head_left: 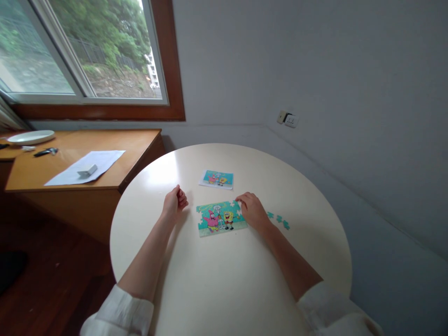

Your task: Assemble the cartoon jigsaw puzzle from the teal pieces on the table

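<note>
A small cartoon jigsaw puzzle (219, 218) lies near the middle of the round cream table (224, 275), with gaps along its edges. My right hand (252, 211) rests on the puzzle's upper right corner, fingers curled down onto it; whether a piece is under them is hidden. My left hand (174, 203) sits on the table a little left of the puzzle, fingers curled into a loose fist with nothing showing in it. Three loose teal pieces (279, 220) lie just right of my right wrist. A small reference picture card (217, 179) lies beyond the puzzle.
A wooden desk (73, 161) stands to the left under a window, carrying a white plate (31, 136), a sheet of paper (86, 167) with a small grey object on it, and keys. A wall socket (287, 119) is at the back right. Dark wood floor lies lower left.
</note>
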Motion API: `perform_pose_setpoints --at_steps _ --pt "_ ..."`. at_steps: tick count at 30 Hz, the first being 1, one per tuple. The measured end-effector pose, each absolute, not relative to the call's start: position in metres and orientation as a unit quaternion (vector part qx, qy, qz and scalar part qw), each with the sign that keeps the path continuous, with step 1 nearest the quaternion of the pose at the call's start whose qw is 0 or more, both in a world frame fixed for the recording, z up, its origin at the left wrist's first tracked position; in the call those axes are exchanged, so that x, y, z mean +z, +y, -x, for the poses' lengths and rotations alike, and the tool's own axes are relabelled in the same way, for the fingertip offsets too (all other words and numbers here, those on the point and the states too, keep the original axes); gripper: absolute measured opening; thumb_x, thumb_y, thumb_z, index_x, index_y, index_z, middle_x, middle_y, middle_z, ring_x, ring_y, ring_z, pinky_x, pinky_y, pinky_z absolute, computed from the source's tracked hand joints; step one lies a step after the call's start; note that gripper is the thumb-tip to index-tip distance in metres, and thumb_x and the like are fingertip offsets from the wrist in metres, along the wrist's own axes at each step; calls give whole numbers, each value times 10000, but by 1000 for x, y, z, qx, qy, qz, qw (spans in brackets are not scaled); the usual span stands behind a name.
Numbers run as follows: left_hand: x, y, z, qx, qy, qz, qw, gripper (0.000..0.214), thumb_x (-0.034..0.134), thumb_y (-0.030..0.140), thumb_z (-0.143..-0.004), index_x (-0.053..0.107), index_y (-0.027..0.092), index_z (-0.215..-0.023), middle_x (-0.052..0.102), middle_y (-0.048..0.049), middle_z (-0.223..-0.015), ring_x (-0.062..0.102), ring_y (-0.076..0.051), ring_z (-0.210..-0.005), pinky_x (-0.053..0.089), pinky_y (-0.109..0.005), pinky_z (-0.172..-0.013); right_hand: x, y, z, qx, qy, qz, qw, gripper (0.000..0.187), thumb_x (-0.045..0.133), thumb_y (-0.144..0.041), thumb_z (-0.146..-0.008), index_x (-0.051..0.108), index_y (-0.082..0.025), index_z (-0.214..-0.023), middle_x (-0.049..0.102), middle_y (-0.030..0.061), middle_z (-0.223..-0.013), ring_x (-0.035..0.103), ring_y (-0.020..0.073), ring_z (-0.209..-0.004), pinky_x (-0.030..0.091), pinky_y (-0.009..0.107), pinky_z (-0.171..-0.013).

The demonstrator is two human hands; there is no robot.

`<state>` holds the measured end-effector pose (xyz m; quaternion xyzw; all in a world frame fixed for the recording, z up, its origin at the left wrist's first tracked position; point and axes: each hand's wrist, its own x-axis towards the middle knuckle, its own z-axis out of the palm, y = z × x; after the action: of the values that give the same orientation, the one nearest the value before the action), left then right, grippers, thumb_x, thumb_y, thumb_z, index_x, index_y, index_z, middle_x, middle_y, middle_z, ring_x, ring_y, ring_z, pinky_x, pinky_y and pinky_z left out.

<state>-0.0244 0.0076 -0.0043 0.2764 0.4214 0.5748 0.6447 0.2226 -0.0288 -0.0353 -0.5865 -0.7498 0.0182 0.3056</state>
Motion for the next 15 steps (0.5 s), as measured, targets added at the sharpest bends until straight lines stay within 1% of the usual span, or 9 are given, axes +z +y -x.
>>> perform_pose_setpoints --at_steps 2,6,8,12,15 --pt "-5 8 25 574 422 -278 644 355 410 256 -814 281 178 -493 240 71 -366 227 -47 -306 178 -188 -348 -35 -30 -222 13 -749 591 300 326 383 -18 -750 648 -173 -858 603 63 -864 506 180 -846 379 298 -777" --pt "-3 7 25 572 428 -279 642 351 400 246 -820 297 175 -491 253 69 -364 238 -48 -304 185 -189 -351 -36 -31 -220 5 -753 602 264 286 420 -45 -756 664 -187 -804 597 64 -860 506 190 -832 374 308 -755" --pt "-2 6 25 572 429 -280 641 354 396 239 -822 299 172 -488 257 68 -363 237 -47 -304 186 -188 -352 -35 -30 -222 4 -754 599 269 278 425 -54 -756 663 -190 -805 598 63 -858 512 186 -831 376 306 -758" --pt "-1 6 24 571 427 -275 645 366 382 233 -832 300 169 -481 255 66 -355 232 -48 -304 186 -187 -350 -26 -29 -243 -6 -732 592 337 284 399 -54 -744 650 -168 -811 612 65 -835 538 170 -795 399 296 -766" --pt "-2 7 24 571 428 -274 645 372 380 239 -836 301 168 -479 252 67 -356 231 -48 -305 183 -188 -350 -17 -29 -271 -42 -674 623 395 257 415 -87 -722 638 -140 -838 613 69 -815 537 160 -711 419 291 -736"
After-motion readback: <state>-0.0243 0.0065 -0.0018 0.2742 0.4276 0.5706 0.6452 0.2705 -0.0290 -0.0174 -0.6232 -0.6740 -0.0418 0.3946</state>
